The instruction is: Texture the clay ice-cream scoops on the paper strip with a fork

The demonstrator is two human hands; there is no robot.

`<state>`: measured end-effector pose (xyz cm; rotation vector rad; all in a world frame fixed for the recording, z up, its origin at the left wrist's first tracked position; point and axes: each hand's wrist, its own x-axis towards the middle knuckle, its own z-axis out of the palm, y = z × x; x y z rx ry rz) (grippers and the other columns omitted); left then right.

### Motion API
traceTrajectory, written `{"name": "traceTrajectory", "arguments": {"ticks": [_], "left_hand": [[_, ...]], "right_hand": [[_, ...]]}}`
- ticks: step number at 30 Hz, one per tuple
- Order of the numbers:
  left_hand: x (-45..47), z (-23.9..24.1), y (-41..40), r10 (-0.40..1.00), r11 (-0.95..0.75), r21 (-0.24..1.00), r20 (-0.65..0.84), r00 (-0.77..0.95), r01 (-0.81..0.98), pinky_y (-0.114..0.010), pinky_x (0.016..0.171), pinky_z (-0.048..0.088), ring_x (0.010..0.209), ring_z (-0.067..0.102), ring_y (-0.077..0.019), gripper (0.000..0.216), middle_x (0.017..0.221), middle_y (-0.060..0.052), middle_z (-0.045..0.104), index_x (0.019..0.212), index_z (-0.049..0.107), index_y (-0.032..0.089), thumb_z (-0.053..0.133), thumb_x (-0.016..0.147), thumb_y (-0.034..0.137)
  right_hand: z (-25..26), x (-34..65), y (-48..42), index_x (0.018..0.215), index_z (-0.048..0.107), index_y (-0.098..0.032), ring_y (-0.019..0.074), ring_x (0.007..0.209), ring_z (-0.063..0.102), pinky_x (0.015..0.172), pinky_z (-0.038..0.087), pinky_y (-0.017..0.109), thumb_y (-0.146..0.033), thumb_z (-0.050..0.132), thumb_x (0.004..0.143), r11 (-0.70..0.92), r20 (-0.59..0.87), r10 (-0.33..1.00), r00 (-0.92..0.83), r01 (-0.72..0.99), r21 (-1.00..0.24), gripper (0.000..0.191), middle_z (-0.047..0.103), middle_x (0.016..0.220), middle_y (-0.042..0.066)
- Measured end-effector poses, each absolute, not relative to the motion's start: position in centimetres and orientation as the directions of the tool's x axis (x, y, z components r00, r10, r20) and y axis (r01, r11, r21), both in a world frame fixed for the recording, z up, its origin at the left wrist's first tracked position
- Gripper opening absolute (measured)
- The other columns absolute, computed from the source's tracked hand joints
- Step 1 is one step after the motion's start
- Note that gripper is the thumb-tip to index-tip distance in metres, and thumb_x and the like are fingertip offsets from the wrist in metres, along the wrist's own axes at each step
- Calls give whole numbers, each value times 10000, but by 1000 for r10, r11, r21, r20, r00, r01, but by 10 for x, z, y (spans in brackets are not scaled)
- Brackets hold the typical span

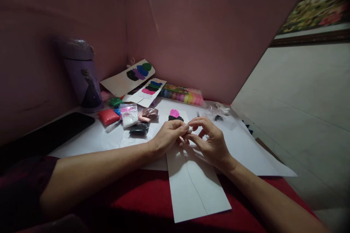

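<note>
My left hand (171, 133) and my right hand (210, 140) meet over a white card (195, 189). Between their fingertips is a small piece of white modelling clay (190, 130), pinched from both sides. A thin curved line runs down the near part of the card. Toward its far end sit a patch of bright pink clay (174, 113) and a patch of black clay (175, 118), partly hidden behind my fingers. A small fork (198, 114) lies just beyond my right hand.
Left of my hands lie bags of red clay (108, 117), white clay (129, 117), black clay (139, 129) and brown clay (150, 113). Behind are decorated cards (149, 93) and a clay pack (182, 95). A purple tumbler (82, 76) and a dark phone-like slab (65, 127) stand left.
</note>
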<state>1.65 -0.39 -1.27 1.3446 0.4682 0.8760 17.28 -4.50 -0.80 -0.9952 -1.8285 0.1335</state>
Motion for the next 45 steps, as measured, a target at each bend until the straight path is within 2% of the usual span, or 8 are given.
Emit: {"name": "traceTrajectory", "arguments": {"ticks": [13,18,22,26,31,36,41,45], "left_hand": [[17,-13,-3,764,-46,972,183,618,-231,-209,474,439,487,552,-93,412,644,-23,601,800,572,114,631,774,521],[16,-14,-2,754,-32,968,186,630,-248,-217,489,455,480,539,-87,358,632,-10,596,778,558,119,690,744,450],[16,-15,-2,742,-26,965,193,641,-261,-232,480,459,483,546,-99,345,658,-22,602,816,568,118,624,798,458],[17,-15,-2,756,-18,964,187,627,-265,-228,475,461,486,543,-99,347,650,-22,597,786,554,115,652,773,448],[17,-14,-2,756,-32,963,197,624,-266,-225,481,464,537,572,-121,418,647,-39,587,794,579,103,562,820,519],[17,-14,-2,766,-21,963,189,614,-270,-225,475,465,491,552,-104,360,638,-18,594,787,543,121,667,760,458],[17,-14,-3,767,-59,967,204,608,-249,-216,488,454,509,548,-99,405,638,-29,587,776,568,104,587,809,507],[17,-13,-3,762,-39,969,186,620,-243,-220,485,455,495,535,-96,374,640,-24,590,793,562,106,651,770,469]], "right_hand": [[-7,171,-45,830,595,-208,157,757,564,541,462,256,-159,645,811,652,728,672,-134,572,-497,73,597,898,38],[-8,172,-46,868,590,-211,157,761,562,526,455,250,-146,636,811,641,714,684,-148,590,-491,98,597,911,42],[-8,172,-45,839,596,-208,157,763,564,542,462,256,-156,643,815,647,722,678,-139,579,-496,74,595,907,40],[-8,172,-45,848,597,-207,158,764,561,542,462,260,-129,652,799,650,718,680,-148,575,-497,107,596,916,40],[-8,172,-46,851,601,-207,155,762,565,539,457,257,-132,653,803,653,719,680,-142,564,-506,103,597,912,38],[-8,172,-46,844,606,-198,155,761,563,542,458,255,-120,651,796,653,727,671,-144,579,-488,103,600,904,38],[-8,171,-45,876,607,-191,153,757,558,532,455,251,-120,656,791,658,723,674,-151,567,-495,121,594,897,37],[-8,172,-45,845,603,-194,152,753,557,527,450,251,-136,653,803,655,731,667,-144,581,-483,87,600,895,35]]}}
